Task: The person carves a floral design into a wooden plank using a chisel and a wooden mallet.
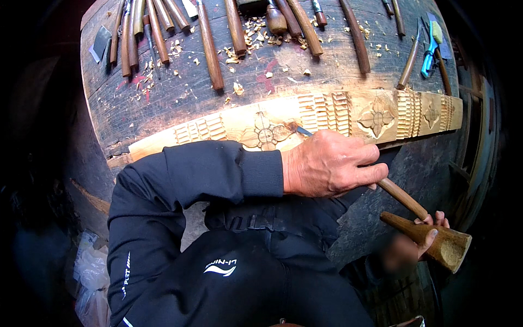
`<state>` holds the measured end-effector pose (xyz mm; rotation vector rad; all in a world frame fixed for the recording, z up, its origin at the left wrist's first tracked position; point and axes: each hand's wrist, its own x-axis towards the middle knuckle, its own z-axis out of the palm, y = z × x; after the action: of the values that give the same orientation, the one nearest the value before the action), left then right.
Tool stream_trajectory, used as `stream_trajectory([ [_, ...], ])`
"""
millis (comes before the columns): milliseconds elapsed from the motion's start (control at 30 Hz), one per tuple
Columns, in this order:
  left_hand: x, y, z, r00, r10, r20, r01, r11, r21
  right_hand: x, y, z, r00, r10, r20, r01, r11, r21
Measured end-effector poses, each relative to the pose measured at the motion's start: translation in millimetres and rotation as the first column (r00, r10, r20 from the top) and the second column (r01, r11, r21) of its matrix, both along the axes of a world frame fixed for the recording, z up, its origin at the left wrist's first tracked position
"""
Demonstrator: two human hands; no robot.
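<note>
My left hand (335, 163) is closed around a wood chisel (403, 198). The chisel's wooden handle slants down to the right, and its metal blade meets a long pale carved board (348, 117). At the tip lies the edge of a four-petalled flower outline (267, 133). My right hand (427, 240), low on the right, is wrapped around a wooden mallet (449, 248). The mallet's wide, worn end is beside the butt of the chisel handle; whether they touch I cannot tell. Rows of notches and more flower shapes cover the board.
The board lies along the near edge of a dark, worn round table (163, 103). Several wooden-handled carving tools (210, 49) lie across the far side among wood shavings (256, 38). A blue brush (431, 49) is at the far right, a plastic bag (92, 278) at lower left.
</note>
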<state>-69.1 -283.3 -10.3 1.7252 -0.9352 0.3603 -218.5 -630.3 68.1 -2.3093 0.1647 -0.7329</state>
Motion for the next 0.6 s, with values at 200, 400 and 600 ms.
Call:
stream_trajectory([
  [200,1,0,0,0.999,0.030,-0.020,-0.031,0.998,-0.046,6,1,4,0.997,0.067,-0.037,-0.073,0.975,-0.210],
  [400,0,-2,1,0.998,0.041,-0.041,-0.043,0.997,-0.060,16,-7,11,0.981,0.125,-0.147,-0.187,0.802,-0.567],
  [600,-1,0,0,0.999,0.037,-0.039,-0.038,0.999,-0.027,26,27,-9,0.957,0.005,-0.291,-0.039,0.993,-0.110],
])
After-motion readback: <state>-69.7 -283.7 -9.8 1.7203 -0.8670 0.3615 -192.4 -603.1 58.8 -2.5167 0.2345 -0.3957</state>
